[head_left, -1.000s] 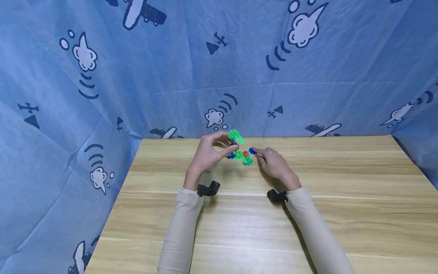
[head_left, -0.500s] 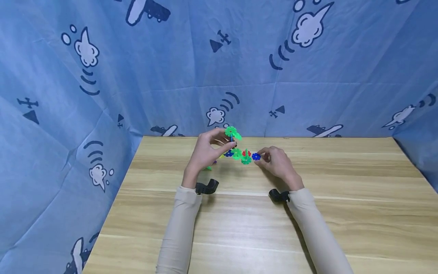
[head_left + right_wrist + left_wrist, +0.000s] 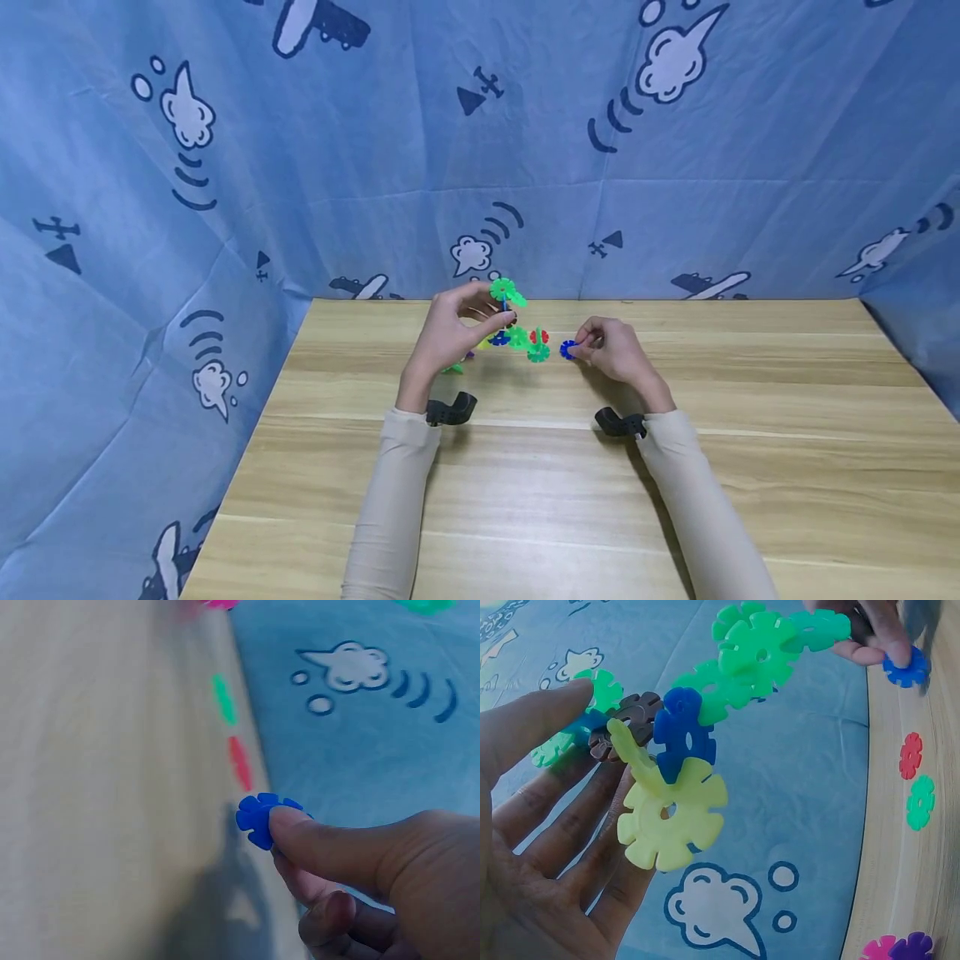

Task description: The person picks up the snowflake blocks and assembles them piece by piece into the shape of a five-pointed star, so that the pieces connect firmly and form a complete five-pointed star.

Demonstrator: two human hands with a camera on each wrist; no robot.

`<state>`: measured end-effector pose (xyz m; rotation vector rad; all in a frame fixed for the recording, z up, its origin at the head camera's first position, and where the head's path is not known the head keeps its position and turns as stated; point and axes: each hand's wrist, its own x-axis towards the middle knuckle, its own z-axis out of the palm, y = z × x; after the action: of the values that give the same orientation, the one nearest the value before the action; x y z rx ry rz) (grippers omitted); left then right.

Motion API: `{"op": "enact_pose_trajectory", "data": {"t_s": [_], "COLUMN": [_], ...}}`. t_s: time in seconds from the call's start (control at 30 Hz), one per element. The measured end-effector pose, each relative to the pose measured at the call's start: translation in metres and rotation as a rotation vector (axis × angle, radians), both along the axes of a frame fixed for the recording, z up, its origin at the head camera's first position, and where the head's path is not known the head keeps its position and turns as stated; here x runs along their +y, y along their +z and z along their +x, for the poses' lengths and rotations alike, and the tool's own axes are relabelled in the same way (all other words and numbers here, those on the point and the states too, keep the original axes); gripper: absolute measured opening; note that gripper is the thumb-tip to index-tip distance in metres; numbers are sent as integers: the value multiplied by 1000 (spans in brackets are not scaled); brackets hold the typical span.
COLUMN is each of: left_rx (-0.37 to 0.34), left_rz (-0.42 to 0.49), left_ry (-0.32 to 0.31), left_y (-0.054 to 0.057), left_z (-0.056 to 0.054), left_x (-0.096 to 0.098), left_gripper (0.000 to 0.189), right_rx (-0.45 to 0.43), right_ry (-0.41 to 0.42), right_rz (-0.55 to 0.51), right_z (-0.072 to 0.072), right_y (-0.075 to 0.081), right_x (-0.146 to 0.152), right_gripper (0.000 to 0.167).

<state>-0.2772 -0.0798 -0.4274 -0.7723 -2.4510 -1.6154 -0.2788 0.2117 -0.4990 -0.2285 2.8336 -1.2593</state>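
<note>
Our right grip [image 3: 615, 350] pinches a blue disc [image 3: 259, 817]; our left grip [image 3: 453, 329] holds a joined cluster [image 3: 676, 727].

Right thumb and fingertip are together on the blue disc, which we see near the cluster's green end [image 3: 821, 630] but apart from it. Our left thumb and fingers clasp the cluster around its dark brown piece [image 3: 641, 712], with a yellow disc [image 3: 694, 795] facing the left wrist view. On the bench [image 3: 525, 517] lie a red disc [image 3: 910, 756], a green disc [image 3: 921, 802] beside it, and neighbouring pink [image 3: 879, 949] and purple pieces [image 3: 912, 947].
</note>
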Motion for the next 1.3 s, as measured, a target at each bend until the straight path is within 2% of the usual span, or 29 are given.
{"op": "enact_pose_trajectory", "data": {"t_s": [0.1, 0.3, 0.43, 0.57, 0.9, 1.17, 1.3], "left_rx": [-2, -5, -9, -14, -24, -20, -5], "left_rz": [5, 23, 35, 50, 49, 87, 87], "left_ry": [2, -6, -20, -40, -75, -101, -85], "left_y": [-1, 0, 1, 1, 1, -1, -2], "left_z": [0, 0, 0, 0, 2, 2, 2], "left_x": [0, 1, 2, 3, 7, 12, 16], "left_gripper": [31, 28, 29, 30, 30, 54, 42], "right_rx": [3, 108, 141, 185, 253, 267, 261], "right_ry": [-17, -70, -43, 4, 40, 27, 15], "right_rz": [-25, -126, -245, -295, -300, -308, -311], "right_z": [2, 10, 19, 27, 31, 33, 34], "right_y": [10, 41, 61, 75, 78, 79, 80], "right_x": [-1, -10, -22, -32, -38, -39, -40], "right_gripper": [17, 25, 27, 24, 17, 17, 16]}}
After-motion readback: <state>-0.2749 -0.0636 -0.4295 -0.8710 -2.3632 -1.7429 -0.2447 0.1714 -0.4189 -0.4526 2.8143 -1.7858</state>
